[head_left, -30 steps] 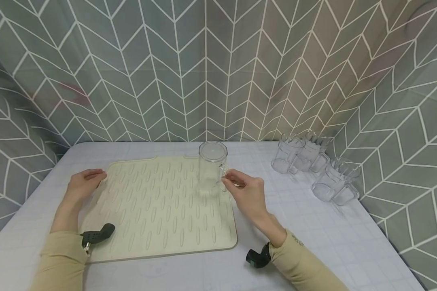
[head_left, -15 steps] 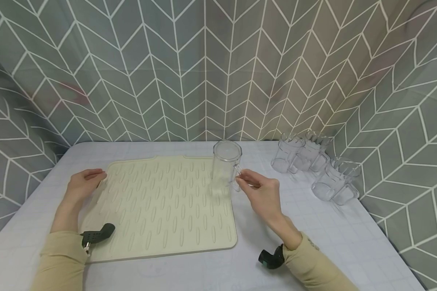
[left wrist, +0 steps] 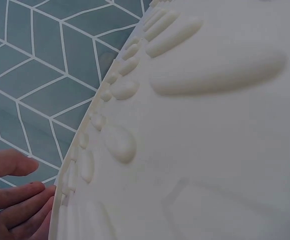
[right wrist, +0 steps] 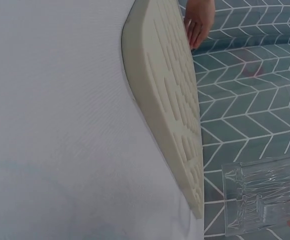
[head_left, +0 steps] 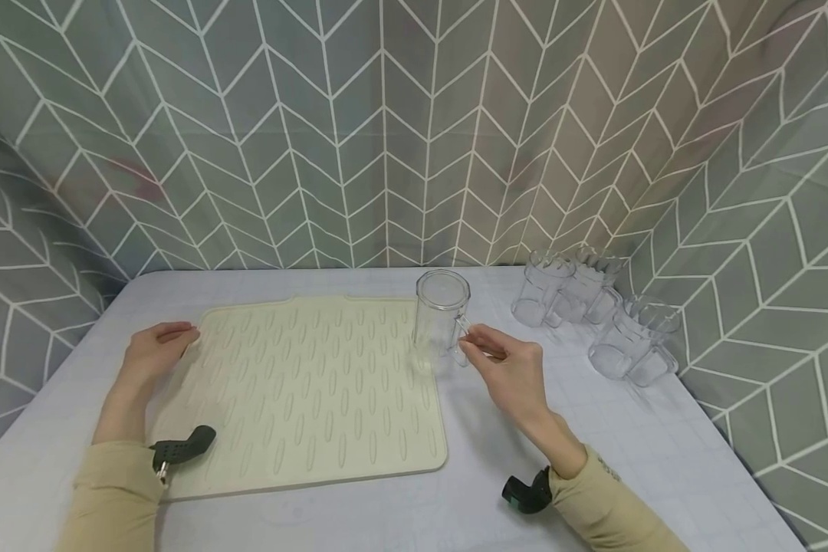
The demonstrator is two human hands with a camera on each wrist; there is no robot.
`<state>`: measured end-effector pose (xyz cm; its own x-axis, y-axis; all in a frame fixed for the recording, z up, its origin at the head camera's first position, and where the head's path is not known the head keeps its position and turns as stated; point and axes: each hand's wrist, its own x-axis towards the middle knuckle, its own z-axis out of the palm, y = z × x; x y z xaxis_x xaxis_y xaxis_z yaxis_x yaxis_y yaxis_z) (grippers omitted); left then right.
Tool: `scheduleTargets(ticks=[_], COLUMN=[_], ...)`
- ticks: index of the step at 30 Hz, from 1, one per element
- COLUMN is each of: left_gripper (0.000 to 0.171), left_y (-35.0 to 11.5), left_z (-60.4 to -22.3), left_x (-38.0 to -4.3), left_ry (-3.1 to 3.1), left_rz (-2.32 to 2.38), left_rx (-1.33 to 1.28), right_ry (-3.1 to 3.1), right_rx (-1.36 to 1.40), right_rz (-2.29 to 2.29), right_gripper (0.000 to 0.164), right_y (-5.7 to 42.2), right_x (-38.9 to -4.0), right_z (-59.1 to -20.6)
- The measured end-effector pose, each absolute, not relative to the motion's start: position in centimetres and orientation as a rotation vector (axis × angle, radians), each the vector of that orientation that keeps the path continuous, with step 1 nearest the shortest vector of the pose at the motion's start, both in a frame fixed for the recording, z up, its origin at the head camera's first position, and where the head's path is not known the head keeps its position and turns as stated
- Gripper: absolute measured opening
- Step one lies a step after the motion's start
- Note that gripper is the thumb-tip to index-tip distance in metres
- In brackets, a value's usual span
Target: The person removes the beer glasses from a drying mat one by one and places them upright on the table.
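Observation:
My right hand [head_left: 507, 368] pinches the handle of a clear mug [head_left: 436, 326] between thumb and fingertips. The mug is upright or inverted, I cannot tell which, with its handle to the right. In the head view it overlaps the back right edge of a cream ridged drying mat [head_left: 303, 399]. The right wrist view shows the mug [right wrist: 265, 195] beyond the mat's far end, with fingertips on its handle. My left hand [head_left: 153, 351] is at the mat's left edge. Its fingers [left wrist: 22, 200] meet the edge in the left wrist view, thumb held apart from them.
Several more clear mugs stand in a group at the back right, including a front one [head_left: 631, 341] and a back one [head_left: 541, 290]. A white cloth [head_left: 303, 525] covers the table. A patterned curtain [head_left: 386, 138] rises behind and along both sides.
My right hand has drawn the mug to the right, from over the mat toward its right edge. The left hand stays at the mat's left edge.

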<state>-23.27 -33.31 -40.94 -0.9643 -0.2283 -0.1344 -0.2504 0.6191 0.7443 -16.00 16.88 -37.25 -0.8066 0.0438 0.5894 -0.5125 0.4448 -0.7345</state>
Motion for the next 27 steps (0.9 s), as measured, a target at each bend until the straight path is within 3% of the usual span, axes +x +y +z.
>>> scheduleTargets(ticks=[27], left_gripper=[0.065], left_y=[-32.58], left_z=[-40.50], left_x=[-23.47], left_ry=[2.840], left_rz=[1.256], left_rx=[-0.453], right_ry=[-2.131], right_rx=[0.539], right_rz=[1.217], right_gripper=[0.017], right_y=[16.76], right_x=[-16.05], right_z=[-37.25])
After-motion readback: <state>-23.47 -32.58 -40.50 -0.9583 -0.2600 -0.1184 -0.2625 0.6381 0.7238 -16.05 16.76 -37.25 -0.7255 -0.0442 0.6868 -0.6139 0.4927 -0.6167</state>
